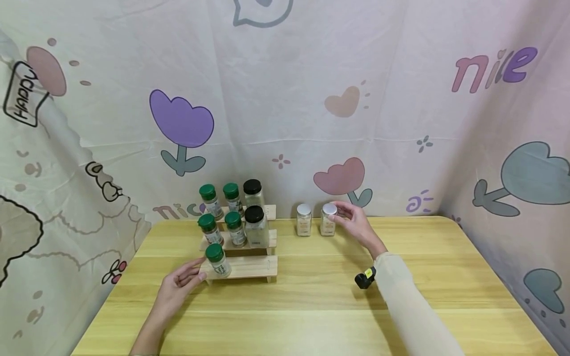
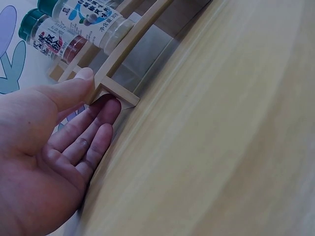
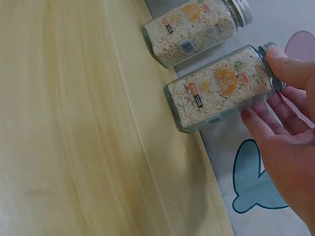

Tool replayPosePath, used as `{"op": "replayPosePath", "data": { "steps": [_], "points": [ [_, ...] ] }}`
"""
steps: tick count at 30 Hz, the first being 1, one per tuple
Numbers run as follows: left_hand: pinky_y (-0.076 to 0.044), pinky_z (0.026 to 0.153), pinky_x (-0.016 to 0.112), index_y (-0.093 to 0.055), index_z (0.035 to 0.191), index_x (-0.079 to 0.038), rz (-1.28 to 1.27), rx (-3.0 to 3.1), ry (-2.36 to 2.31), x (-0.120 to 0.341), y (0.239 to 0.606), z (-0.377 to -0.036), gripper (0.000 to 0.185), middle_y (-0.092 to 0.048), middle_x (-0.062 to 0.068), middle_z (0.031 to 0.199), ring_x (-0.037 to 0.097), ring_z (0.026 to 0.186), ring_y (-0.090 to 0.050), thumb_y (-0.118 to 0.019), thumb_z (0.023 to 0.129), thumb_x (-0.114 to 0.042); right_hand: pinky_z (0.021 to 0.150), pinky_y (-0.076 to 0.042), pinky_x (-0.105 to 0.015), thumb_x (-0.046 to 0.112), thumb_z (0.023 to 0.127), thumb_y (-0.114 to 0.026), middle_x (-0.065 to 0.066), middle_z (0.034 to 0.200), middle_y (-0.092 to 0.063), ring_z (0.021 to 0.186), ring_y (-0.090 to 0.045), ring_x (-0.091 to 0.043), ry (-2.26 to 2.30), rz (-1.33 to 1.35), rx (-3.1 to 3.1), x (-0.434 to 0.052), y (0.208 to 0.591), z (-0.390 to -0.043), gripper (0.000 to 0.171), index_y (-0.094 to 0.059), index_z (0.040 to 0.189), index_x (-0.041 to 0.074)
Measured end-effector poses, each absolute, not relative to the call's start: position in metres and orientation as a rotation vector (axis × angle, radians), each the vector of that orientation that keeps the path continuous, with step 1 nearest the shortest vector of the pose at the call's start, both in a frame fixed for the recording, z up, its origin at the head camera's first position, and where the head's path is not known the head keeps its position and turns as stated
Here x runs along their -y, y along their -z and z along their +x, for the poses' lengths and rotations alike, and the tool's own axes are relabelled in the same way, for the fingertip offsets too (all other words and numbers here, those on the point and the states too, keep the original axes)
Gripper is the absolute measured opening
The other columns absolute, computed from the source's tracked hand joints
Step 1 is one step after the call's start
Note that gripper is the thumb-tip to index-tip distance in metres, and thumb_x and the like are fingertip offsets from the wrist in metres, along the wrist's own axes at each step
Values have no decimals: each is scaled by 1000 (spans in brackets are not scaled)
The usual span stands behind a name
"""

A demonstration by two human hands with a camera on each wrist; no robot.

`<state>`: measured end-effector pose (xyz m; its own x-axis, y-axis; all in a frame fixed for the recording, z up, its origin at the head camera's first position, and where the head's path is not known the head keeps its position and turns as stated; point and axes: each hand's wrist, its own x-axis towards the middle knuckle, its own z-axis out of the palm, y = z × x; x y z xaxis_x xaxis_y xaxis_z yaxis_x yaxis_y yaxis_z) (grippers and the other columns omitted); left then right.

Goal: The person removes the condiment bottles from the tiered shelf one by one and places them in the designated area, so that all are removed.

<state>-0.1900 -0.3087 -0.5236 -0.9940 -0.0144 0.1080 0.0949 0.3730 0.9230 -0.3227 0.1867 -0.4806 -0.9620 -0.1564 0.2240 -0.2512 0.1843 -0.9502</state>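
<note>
A stepped wooden rack point(image 1: 249, 267) stands on the table with several green-capped spice bottles point(image 1: 218, 260) and two black-capped jars point(image 1: 255, 225) on it. My left hand point(image 1: 198, 272) rests at the rack's lower left corner. In the left wrist view its thumb point(image 2: 81, 81) lies on the rack's frame point(image 2: 118, 54) and the straight fingers reach under the corner. To the right stand two silver-capped jars of pale grains. My right hand point(image 1: 340, 210) holds the right jar point(image 1: 328, 222), with the thumb point(image 3: 290, 64) on the cap and the fingers point(image 3: 261, 118) at its side. The left jar point(image 1: 304, 221) stands free beside it.
The light wooden table point(image 1: 311, 306) is ringed at the back and both sides by a printed cloth wall point(image 1: 285, 99). A black wrist camera point(image 1: 365, 278) sits on my right sleeve. In the left wrist view, two labelled bottles point(image 2: 74, 24) show on the rack.
</note>
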Motion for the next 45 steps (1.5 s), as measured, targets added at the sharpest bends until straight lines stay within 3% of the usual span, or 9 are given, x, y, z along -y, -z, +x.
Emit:
{"op": "replayPosePath", "data": {
  "steps": [8,14,19,24,31,45],
  "points": [
    [-53,85,14,-59,143,-2,-62,2526,1693,313,524,-188,49,-68,23,128,1,105,-66,-71,99,-21,107,-47,-32,9,94,-76,-24,140,-58,135,-52,-38,-1932,403,2359,-183,482,-323,51,-58,140,-4],
    [-53,86,14,-59,143,-1,-69,2525,1705,312,524,-189,48,-67,23,128,0,105,-65,-71,100,-19,101,-49,-20,11,93,-78,-20,146,-55,135,-51,-36,-1966,404,2322,-190,477,-320,60,-52,147,-1],
    [-53,87,14,-60,142,-2,-75,2523,1702,309,525,-190,49,-68,23,127,-1,104,-65,-71,99,-22,99,-49,-19,10,95,-75,-26,143,-55,131,-54,-40,-1964,405,2210,-198,466,-313,55,-53,143,-5],
    [-52,88,13,-60,142,-3,-95,2531,1682,310,527,-192,47,-68,22,125,-2,104,-65,-70,100,-21,96,-50,-16,15,97,-75,-29,138,-56,125,-58,-31,-1896,343,2146,-201,451,-299,49,-57,138,-5],
    [-52,88,13,-60,142,-3,-126,2523,1672,312,528,-192,45,-67,23,129,-3,106,-63,-69,101,-21,97,-50,-19,14,98,-72,-27,131,-61,113,-64,-15,-1880,377,2054,-193,432,-277,41,-61,133,-5],
    [-53,87,15,-60,141,1,-173,2465,1733,308,525,-190,45,-68,25,126,1,105,-65,-70,100,-13,94,-54,-23,7,98,-71,-23,123,-68,108,-68,-15,-1967,371,2033,-169,428,-233,33,-64,127,-7]
  ]
}}
